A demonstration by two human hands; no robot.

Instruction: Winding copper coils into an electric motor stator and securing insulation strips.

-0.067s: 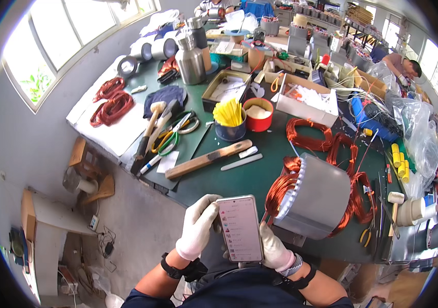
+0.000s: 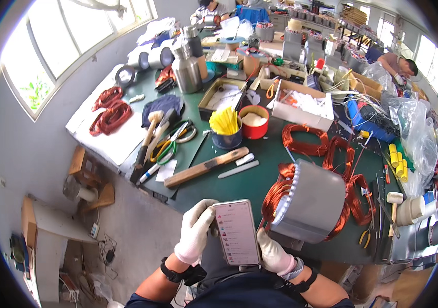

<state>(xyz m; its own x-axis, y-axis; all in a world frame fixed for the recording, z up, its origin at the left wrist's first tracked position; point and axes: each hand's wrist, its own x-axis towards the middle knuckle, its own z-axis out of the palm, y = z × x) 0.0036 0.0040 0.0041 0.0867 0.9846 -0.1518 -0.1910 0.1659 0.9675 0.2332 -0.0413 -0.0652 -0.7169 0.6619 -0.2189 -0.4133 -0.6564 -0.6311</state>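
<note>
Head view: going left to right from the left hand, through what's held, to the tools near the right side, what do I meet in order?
Left hand → phone → right hand → yellow-handled pliers → white-headed mallet.

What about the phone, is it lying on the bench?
No, the left hand and right hand hold the phone between them.

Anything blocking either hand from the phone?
Nothing visible beyond the gloves: the right hand holds the phone by its right side, the left hand is at its upper left edge. The gray cylinder sits right.
</note>
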